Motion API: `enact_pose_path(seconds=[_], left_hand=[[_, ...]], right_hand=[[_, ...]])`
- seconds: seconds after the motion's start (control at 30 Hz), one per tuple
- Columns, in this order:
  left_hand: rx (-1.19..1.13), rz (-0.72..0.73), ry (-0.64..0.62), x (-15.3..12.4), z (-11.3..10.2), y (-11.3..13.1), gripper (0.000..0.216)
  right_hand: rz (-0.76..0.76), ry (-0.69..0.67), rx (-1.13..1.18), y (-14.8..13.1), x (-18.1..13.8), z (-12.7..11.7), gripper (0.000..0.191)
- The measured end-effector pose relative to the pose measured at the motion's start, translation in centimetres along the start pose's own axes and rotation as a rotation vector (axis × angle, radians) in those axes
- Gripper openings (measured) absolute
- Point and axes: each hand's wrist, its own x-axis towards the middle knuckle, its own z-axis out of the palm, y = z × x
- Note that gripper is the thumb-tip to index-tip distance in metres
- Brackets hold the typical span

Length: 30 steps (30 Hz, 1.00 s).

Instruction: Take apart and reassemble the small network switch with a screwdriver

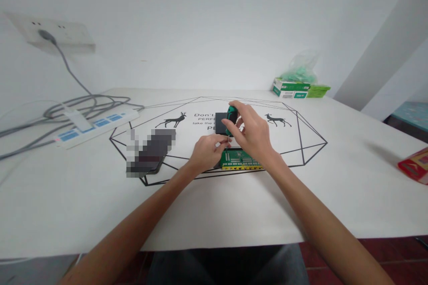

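Observation:
My right hand is closed round the green and black handle of a screwdriver, held upright with its shaft pointing down. The fingers of my left hand are pinched together at the screwdriver's thin shaft, just above a green circuit board. Whether they also hold a small screw is hidden. The board lies flat on the table and has a yellow strip along its near edge. My right wrist covers its right end. Just behind the hands lies a black, flat, box-like thing, partly covered by the screwdriver and fingers.
A blurred-out dark flat object lies to the left on the white table. Beyond it are a power strip and coiled grey cables. Green-white boxes with a plastic bag stand back right; a red box is far right.

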Motion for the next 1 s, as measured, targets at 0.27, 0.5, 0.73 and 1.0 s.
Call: enact_pose_path(seconds=[0.27, 0.5, 0.73, 1.0], left_hand=[[0.042, 0.024, -0.011, 0.1, -0.2, -0.6, 0.021], [0.055, 0.07, -0.103, -0.1, -1.0, -1.1, 0.028], [0.182, 0.174, -0.37, -0.6, -1.4, -0.2, 0.07], [0.209, 0.208, -0.348, -0.8, -0.5, -0.2, 0.067]], right_hand=[[0.011, -0.046, 0.043, 0.5, -0.1, 0.3, 0.044], [0.112, 0.091, 0.186, 2.0, 0.7, -0.8, 0.045], [0.306, 0.216, 0.117, 7.5, 1.6, -3.1, 0.051], [0.526, -0.154, -0.023, 11.4, 1.0, -4.3, 0.045]])
